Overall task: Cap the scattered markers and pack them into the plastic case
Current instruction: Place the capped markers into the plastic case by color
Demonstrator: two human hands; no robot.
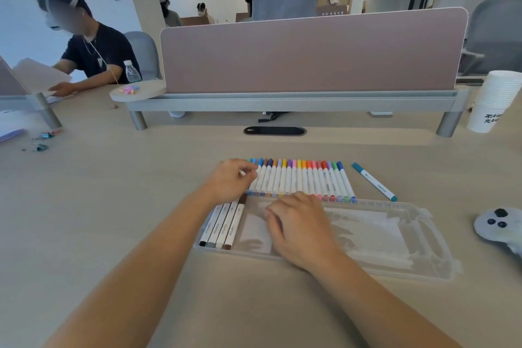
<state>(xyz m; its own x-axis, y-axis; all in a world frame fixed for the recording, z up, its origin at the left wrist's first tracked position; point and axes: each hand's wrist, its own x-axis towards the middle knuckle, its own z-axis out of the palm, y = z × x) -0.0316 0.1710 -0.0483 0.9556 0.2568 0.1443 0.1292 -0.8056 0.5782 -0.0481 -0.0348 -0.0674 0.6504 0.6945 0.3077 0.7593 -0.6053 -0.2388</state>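
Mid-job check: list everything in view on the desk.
Capped white-barrelled markers: about twenty, mixed colours, row behind case.
Packed markers: four, black, grey, white, brown ends, case's left end.
Teal loose marker: one, right of row.
Clear plastic case: one, in front of row.
White paper cups: one stack, far right.
Grey controller: one, right.
Left hand: pinches white marker, row's left end.
Right hand: rests inside case.

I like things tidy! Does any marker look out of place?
Yes. One teal marker lies alone and slanted on the desk, right of the neat row of markers, apart from it and outside the plastic case.
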